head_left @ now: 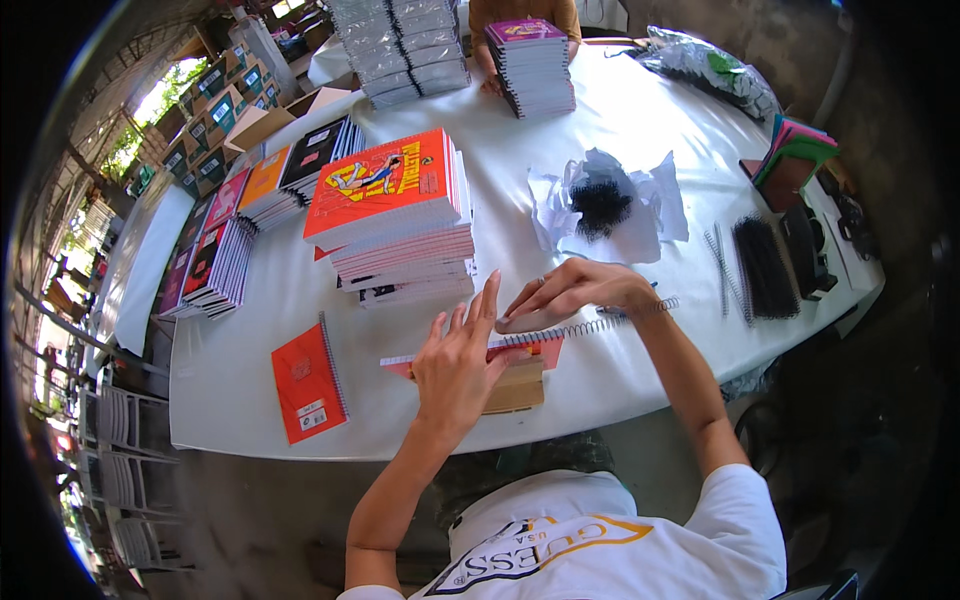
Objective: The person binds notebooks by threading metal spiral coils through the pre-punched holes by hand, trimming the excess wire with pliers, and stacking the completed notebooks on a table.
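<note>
A red-covered notebook (550, 352) stands at the table's front with its punched edge upward, next to a brown cardboard block (516, 388). A loose spiral coil (590, 326) runs along that edge and sticks out to the right. My left hand (455, 365) lies against the notebook's left part, fingers stretched and spread. Over the coil, my right hand (585, 292) has its fingers pressed together, tips at the coil's left end; whether they pinch it is partly hidden. A finished red spiral notebook (307, 380) lies flat to the left.
Behind my left hand rises a tall stack of red notebooks (385, 195). Black coils (600, 208) sit on crumpled paper (655, 225), with more coils (765, 268) at right. Bound notebooks (222, 260) line the left. Across the table, a person (505, 12) is behind another notebook stack (532, 75).
</note>
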The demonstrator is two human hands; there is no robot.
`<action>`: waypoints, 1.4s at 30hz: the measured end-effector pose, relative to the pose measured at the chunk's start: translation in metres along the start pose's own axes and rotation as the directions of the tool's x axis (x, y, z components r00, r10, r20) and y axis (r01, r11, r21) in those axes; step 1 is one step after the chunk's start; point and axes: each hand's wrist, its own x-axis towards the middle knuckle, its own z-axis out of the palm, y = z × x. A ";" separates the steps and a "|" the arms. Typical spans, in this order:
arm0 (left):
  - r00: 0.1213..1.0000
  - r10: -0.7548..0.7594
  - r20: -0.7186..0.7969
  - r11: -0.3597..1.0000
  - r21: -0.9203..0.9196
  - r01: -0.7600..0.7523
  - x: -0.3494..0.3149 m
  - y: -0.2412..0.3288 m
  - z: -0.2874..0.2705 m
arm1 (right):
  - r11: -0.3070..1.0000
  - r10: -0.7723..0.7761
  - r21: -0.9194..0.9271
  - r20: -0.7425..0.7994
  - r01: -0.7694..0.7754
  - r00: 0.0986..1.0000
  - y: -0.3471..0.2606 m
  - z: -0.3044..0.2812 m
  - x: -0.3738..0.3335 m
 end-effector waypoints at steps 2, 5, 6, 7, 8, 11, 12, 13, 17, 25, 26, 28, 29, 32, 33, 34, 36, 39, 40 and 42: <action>1.000 -0.013 -0.013 1.000 -0.001 0.013 0.001 -0.003 -0.001 | 1.000 -0.007 0.009 0.006 0.007 1.000 -0.008 -0.002 0.004; 0.999 -0.038 0.011 0.999 -0.003 0.038 -0.003 -0.005 -0.004 | 0.986 0.126 -0.107 -0.016 -0.127 0.992 -0.012 0.010 0.016; 0.999 -0.037 0.013 0.999 -0.011 0.037 -0.001 -0.005 -0.006 | 0.988 0.018 0.156 -0.024 -0.014 1.000 0.003 0.009 0.014; 1.000 -0.030 0.007 1.000 -0.005 0.030 0.000 -0.005 -0.007 | 0.911 -0.082 0.400 -0.058 0.098 0.995 0.028 0.004 0.008; 0.999 -0.036 -0.003 0.999 -0.001 0.036 -0.001 -0.007 -0.006 | 0.766 -0.166 0.613 -0.103 0.193 0.981 0.040 0.001 0.006; 0.999 -0.052 -0.016 0.998 0.018 0.052 -0.006 -0.009 -0.008 | 0.982 -0.024 0.190 0.012 0.021 1.000 -0.010 0.012 0.024; 0.999 -0.044 -0.025 0.999 0.015 0.044 -0.004 -0.008 -0.009 | 0.990 0.118 -0.085 0.025 -0.115 0.993 -0.020 0.012 0.028; 0.999 -0.045 -0.027 0.999 0.018 0.045 -0.005 -0.010 -0.010 | 0.992 0.104 -0.066 0.005 -0.104 0.995 -0.018 0.011 0.028; 0.997 -0.059 -0.051 0.998 0.013 0.060 -0.007 -0.013 -0.009 | 0.945 -0.187 0.273 -0.009 0.183 0.982 0.003 0.011 0.025; 0.993 -0.085 -0.080 0.996 0.035 0.088 -0.011 -0.016 -0.020 | 0.989 0.129 -0.079 0.033 -0.126 0.991 -0.008 0.019 0.046; 0.994 -0.085 -0.075 0.996 0.035 0.088 -0.014 -0.019 -0.019 | 0.996 0.074 0.054 -0.057 -0.071 0.996 0.000 0.025 0.046; 0.993 -0.066 -0.094 0.997 0.042 0.070 -0.016 -0.026 -0.023 | 0.960 -0.007 0.272 -0.229 0.071 0.974 0.016 0.028 0.038; 0.993 -0.061 -0.103 0.996 0.053 0.067 -0.019 -0.029 -0.024 | 0.737 -0.083 0.668 -0.067 0.107 0.994 0.016 0.022 0.039; 0.992 -0.120 -0.046 0.983 0.134 0.125 -0.026 -0.031 -0.030 | 0.991 0.133 -0.027 0.063 -0.131 0.989 -0.022 0.030 0.061; 0.994 -0.099 -0.041 0.984 0.145 0.104 -0.026 -0.031 -0.030 | 0.985 0.131 -0.123 0.062 -0.123 0.990 -0.024 0.034 0.067; 0.996 -0.083 -0.044 0.983 0.161 0.089 -0.028 -0.034 -0.030 | 0.978 0.198 -0.072 0.039 -0.195 0.979 -0.021 0.031 0.068; 0.990 -0.056 -0.130 0.984 0.163 0.077 -0.031 -0.043 -0.023 | 0.792 -0.019 0.603 -0.130 0.094 0.991 -0.004 0.027 0.049; 0.978 -0.193 0.074 0.977 0.108 0.184 -0.035 -0.043 -0.031 | 0.983 0.183 0.034 -0.052 -0.182 0.982 -0.025 0.045 0.074; 0.980 -0.195 0.042 0.976 0.109 0.190 -0.036 -0.046 -0.031 | 0.959 0.260 -0.118 0.008 -0.257 0.966 -0.047 0.050 0.086; 0.982 -0.186 -0.029 0.977 0.101 0.188 -0.040 -0.049 -0.027 | 0.870 0.116 0.487 -0.063 -0.071 0.991 -0.017 0.044 0.071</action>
